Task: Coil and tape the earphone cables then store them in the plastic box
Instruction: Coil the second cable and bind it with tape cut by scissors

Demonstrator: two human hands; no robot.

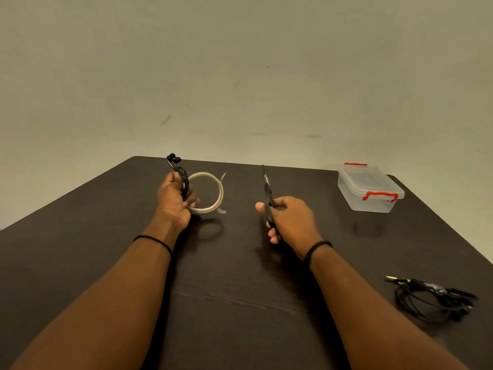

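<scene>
My left hand (173, 200) grips a coiled black earphone cable (183, 180), its earbuds sticking up above my fist. The same hand also holds a roll of clear tape (219, 192) lifted above the dark table (240, 289), with a short loose strip hanging off its right side. My right hand (292, 220) grips black scissors (267, 192), blades pointing up and away and looking closed. A second black earphone cable (434, 299) lies loosely bundled on the table at the right. The clear plastic box (369, 190) with red latches stands lid-on at the far right.
The table ends at a plain beige wall behind. Its right edge runs close past the box and the loose cable. A bare stretch of tabletop lies between my forearms.
</scene>
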